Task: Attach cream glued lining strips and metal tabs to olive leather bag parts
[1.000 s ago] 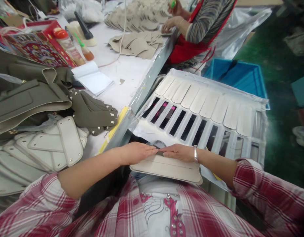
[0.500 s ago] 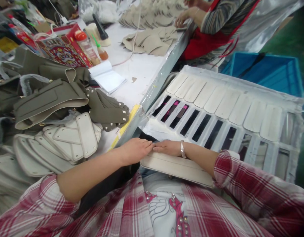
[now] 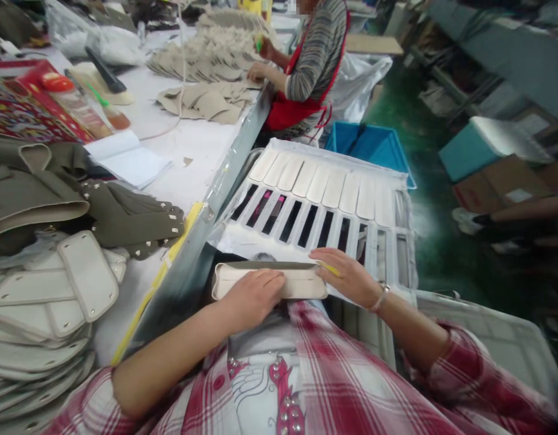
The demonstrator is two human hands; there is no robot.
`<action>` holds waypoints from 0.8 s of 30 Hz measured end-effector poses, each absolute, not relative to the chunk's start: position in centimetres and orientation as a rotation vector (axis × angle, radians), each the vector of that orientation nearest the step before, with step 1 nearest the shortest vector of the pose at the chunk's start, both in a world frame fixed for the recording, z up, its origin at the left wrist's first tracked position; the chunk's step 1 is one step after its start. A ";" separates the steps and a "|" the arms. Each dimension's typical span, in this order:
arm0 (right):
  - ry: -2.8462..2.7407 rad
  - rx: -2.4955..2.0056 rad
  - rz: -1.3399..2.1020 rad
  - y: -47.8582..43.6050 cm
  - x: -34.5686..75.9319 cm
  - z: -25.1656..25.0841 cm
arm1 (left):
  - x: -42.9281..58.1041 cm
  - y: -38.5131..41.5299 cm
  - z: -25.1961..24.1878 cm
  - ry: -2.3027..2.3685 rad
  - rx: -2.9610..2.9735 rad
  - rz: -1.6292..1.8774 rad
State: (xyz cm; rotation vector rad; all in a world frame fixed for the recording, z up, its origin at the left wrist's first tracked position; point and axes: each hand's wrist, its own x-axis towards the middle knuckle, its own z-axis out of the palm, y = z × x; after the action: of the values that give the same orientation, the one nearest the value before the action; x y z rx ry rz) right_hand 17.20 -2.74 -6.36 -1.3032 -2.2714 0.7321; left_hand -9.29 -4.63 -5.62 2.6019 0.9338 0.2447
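A long cream bag piece point(image 3: 234, 281), open and box-like with a dark olive upper edge, lies level in front of my body. My left hand point(image 3: 258, 296) is closed over its near side, fingers curled on the cream face and thumb hidden. At the piece's right end, my right hand point(image 3: 349, 277) has a small slim yellow object point(image 3: 328, 267) between its fingers; its kind does not show. Beyond my hands stands a slotted white rack point(image 3: 243, 234) with a row of cream rounded strips point(image 3: 322, 184) on it.
On the left table lie stacked cream panels point(image 3: 86, 275), olive bag parts point(image 3: 129, 214) and a notepad point(image 3: 125, 158). A co-worker in a red apron point(image 3: 301, 112) sits at the table farther off. A blue crate point(image 3: 374, 148) is behind the rack.
The view has swung right. My hands, together on the cream piece before, are now apart; the piece is turned, showing its open side and dark edge. A yellow object now shows in my right hand.
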 end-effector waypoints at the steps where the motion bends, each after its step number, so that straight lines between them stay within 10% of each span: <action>1: -2.225 -1.314 0.625 -4.7 17.6 -6.4 | -8.2 -5.2 -5.7 0.928 2.552 0.301; 24: -1.736 -1.856 0.209 -10.8 14.5 -9.1 | -2.2 -6.4 -5.4 1.370 2.519 0.096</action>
State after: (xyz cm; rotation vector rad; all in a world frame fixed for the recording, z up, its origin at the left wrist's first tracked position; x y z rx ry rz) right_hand 14.50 -10.80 -9.08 -1.8556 -1.7362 0.2090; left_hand -2.21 -6.37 -5.39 2.5186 1.3704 0.0963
